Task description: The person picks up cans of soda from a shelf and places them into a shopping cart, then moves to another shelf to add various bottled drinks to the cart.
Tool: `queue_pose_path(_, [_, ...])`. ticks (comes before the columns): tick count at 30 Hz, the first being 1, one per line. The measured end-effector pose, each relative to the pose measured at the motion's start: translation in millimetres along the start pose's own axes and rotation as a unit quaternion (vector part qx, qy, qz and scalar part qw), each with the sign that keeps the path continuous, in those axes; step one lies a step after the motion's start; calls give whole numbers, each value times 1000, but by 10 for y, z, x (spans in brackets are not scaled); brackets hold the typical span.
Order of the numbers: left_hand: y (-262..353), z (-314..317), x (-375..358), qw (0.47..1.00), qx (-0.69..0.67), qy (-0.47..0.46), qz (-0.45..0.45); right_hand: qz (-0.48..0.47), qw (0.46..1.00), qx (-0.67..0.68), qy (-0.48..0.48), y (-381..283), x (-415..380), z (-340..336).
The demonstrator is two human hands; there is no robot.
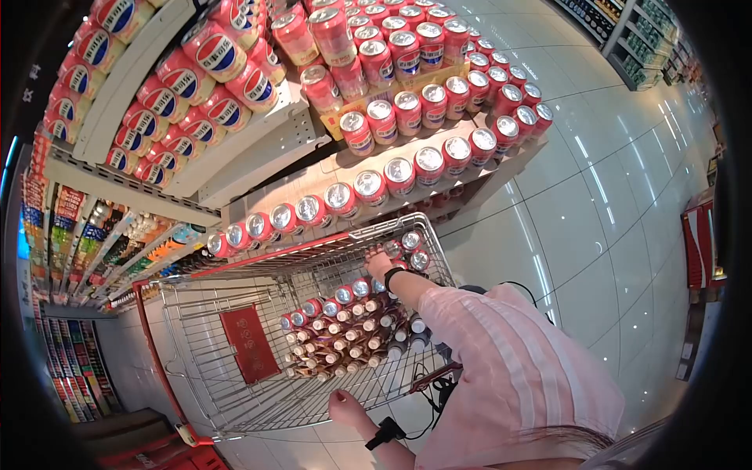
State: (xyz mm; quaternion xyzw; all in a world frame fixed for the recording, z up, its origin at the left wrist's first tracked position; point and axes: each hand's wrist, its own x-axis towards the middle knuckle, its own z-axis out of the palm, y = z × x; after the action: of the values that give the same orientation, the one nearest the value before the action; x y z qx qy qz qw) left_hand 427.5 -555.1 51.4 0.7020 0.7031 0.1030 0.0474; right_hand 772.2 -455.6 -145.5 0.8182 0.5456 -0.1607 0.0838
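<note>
My right hand (380, 265) reaches into the metal shopping cart (205, 368), beside several pink cans (410, 240) at its far corner. Its fingers look slightly apart, and no held item can be made out. My left hand (347, 409) is closed at the cart's near side rim, its fingers partly hidden. Between the hands, rows of bottles with pale caps (341, 345) stand in the cart, with a line of cans (343, 295) along their far side. A black band is on each wrist.
Beyond the cart, a display table (294, 182) bears rows of pink cans, with more stacked on a white shelf (235, 153). Stocked shelves (82, 235) line the left. Tiled floor (580, 211) extends to the right, where a red stand (699, 239) is at the edge.
</note>
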Motion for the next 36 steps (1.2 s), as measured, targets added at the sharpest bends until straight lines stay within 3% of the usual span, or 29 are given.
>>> queue_pose_path(2, [2, -31, -3, 1000, 1, 22, 18, -6, 997, -76, -4, -50, -85, -175])
queue_pose_path(5, [43, -114, -13, 1000, 20, -16, -2, -34, 989, -30, -139, -56, -397, -726])
queue_pose_path(10, [-4, -83, -13, 995, 82, -41, 34, -138, 987, 70, -54, 81, -967, -1404])
queue_pose_path(11, [-33, -64, 7, 993, 96, -53, 37, -144, 984, 104, -15, 143, -1132, -1485])
queue_pose_path(13, [-71, -45, 33, 989, 108, -82, 56, -125, 984, 127, -28, 343, -1443, -1626])
queue_pose_path(15, [-92, -45, -1, 986, 111, -102, 69, -101, 991, 35, 76, 587, -1814, -1537])
queue_pose_path(17, [-123, -70, 2, 986, 106, -104, 77, -55, 941, 27, 333, 786, -2244, -1350])
queue_pose_path(19, [-107, -82, 92, 962, 162, -211, 69, -17, 938, 151, 311, 812, -2817, -1537])
queue_pose_path(21, [-59, -114, 171, 926, 206, -309, 66, -11, 954, 108, 281, 874, -3126, -1197])
queue_pose_path(24, [-172, 9, 279, 876, 219, -398, 162, 38, 939, 340, -15, 693, -3437, -1105])
queue_pose_path(27, [-458, 547, 484, 830, 229, -459, 216, 68, 937, 338, 57, 560, -3439, -867])
queue_pose_path(28, [-414, 450, 460, 831, 222, -462, 216, 54, 932, 340, 111, 535, -3415, -777])
queue_pose_path(29, [-366, 362, 442, 834, 205, -469, 205, 68, 918, 372, 120, 522, -3391, -682])
queue_pose_path(31, [-628, 805, 675, 812, 127, -513, 248, 67, 911, 369, 171, 496, -3350, -570])
queue_pose_path(33, [-695, 796, 644, 837, 25, -535, 110, 95, 899, 399, 154, 482, -3389, -633])
queue_pose_path(36, [-768, 965, 553, 854, 63, -503, 119, 102, 914, 360, 158, 485, -3390, -623])
